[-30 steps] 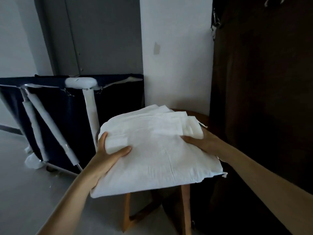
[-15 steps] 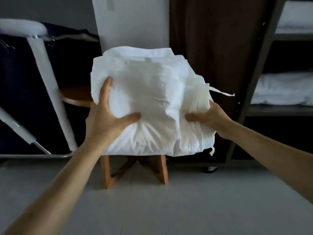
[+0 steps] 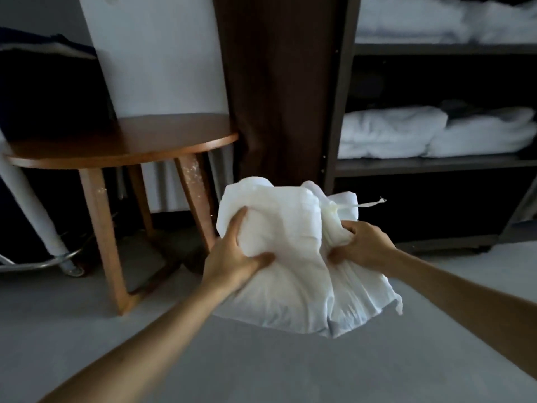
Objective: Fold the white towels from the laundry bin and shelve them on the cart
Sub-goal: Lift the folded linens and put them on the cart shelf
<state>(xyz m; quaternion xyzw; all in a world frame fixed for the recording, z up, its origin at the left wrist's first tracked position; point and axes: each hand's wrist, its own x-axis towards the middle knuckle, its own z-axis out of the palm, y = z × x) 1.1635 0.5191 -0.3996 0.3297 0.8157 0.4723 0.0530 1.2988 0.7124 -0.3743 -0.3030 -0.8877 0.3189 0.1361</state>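
Gripping a folded white towel (image 3: 290, 228) from either side, the hands held it in the air above the floor. It was clear of the round wooden counter (image 3: 130, 141) and just in front of the cart (image 3: 340, 112). The left hand (image 3: 232, 266) clamped the near left corner, thumb pressed across the top face. The right hand (image 3: 363, 245) was bunched into the right edge, fingers curled round the cloth, and a thin loose strip (image 3: 372, 203) trailed off to the right.

Folding of this towel looked finished, if rumpled, and placing it on a shelf was what remained. Folded white towels (image 3: 392, 132) already lay on the cart's middle shelf (image 3: 436, 165), with more white linen (image 3: 421, 21) above, so much of the job appeared done. The laundry bin (image 3: 43, 97) showed only a dark side, and what it held could not be told.
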